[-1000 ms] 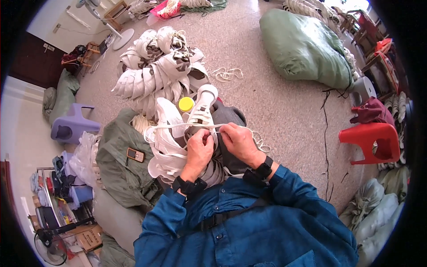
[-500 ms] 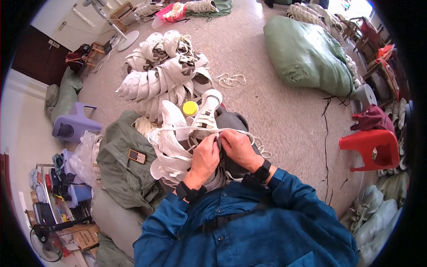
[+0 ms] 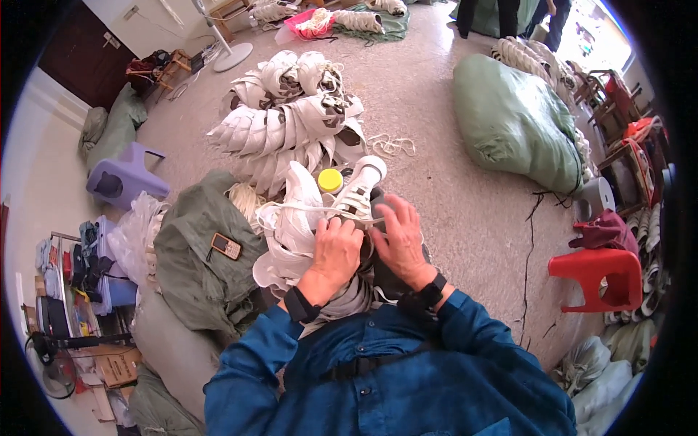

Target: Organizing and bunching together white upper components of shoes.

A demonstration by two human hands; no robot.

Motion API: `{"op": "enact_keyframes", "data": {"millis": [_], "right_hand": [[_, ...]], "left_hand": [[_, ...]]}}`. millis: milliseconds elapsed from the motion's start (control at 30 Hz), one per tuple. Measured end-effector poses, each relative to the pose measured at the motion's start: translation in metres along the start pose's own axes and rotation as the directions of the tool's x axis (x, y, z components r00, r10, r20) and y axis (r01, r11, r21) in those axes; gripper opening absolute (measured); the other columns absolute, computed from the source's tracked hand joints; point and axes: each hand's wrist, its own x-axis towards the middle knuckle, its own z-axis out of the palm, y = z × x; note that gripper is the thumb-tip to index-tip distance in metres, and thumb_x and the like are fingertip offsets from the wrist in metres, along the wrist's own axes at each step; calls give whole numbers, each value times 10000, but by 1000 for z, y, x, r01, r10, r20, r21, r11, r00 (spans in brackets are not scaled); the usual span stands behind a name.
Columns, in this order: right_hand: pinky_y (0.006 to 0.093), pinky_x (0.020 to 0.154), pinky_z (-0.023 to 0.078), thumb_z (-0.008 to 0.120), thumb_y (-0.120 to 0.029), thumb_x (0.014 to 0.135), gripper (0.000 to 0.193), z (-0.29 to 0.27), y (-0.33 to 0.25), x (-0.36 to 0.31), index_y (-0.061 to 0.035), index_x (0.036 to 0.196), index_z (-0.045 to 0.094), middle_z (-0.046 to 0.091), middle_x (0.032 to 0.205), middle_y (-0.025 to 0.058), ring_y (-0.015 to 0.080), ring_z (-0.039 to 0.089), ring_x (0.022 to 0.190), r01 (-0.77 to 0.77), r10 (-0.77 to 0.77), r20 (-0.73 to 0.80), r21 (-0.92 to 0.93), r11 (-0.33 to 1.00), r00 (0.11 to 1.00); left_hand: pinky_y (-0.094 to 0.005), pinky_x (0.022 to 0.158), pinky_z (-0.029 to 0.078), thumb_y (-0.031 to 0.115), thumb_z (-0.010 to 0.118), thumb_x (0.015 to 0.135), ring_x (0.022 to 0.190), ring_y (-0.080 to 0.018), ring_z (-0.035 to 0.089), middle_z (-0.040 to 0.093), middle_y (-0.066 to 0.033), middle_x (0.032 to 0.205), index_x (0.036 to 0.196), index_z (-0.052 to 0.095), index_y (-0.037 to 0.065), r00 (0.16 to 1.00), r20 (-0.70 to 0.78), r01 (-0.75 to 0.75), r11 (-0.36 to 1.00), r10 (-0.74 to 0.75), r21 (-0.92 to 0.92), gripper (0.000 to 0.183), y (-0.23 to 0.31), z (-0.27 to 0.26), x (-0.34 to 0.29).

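A white lace-up shoe (image 3: 359, 190) lies in front of me with its toe pointing away. My left hand (image 3: 334, 251) has its fingers curled over the shoe's near, opening end, which they partly hide. Beside it on the right, my right hand (image 3: 401, 243) has its thumb and fingers apart, close to the lacing. A pale shoelace (image 3: 305, 208) runs across the shoe toward the right fingertips; whether they touch it I cannot tell. More white shoe uppers (image 3: 299, 190) lie against the left side, next to a yellow-lidded jar (image 3: 330, 181).
Nested white shoe uppers (image 3: 291, 120) are heaped beyond. Loose laces (image 3: 392, 145) lie on the floor. A phone (image 3: 226, 245) rests on green cloth (image 3: 193, 269) at left. A green sack (image 3: 516, 120), red stool (image 3: 596, 280) and purple stool (image 3: 129, 178) stand around; people's legs show far off.
My right hand has loosened from its closed grip at the lacing, its fingers now spread. The left hand stays curled at the shoe. The view has shifted, and people's legs appear at the back.
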Motion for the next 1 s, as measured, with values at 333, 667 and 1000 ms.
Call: {"op": "enact_keyframes", "data": {"millis": [333,667,1000], "right_hand": [[401,614,501,580,-22,888,126,0,1,-6,-30,1012,562,631,805,162,376,624,697,-286,259,124,335,898,958],[456,680,484,726,-184,782,238,10,-3,-5,-50,812,532,549,844,139,362,592,836,-163,145,251,50,985,957],[429,773,468,723,-80,751,201,7,8,-7,-14,767,534,562,931,154,357,557,892,-150,128,142,158,976,982]], "left_hand": [[-440,859,376,163,609,846,836,-264,567,581,-69,777,759,647,103,999,-51,-8,1000,7,-25,113,-10,15,-3],[-405,875,394,165,607,797,867,-257,606,625,-74,819,755,640,105,990,-19,-144,987,143,-75,81,-26,2,13],[-500,1048,310,137,689,807,872,-242,571,609,-41,784,801,694,95,991,27,125,980,-131,156,43,-97,-149,-50]]}}
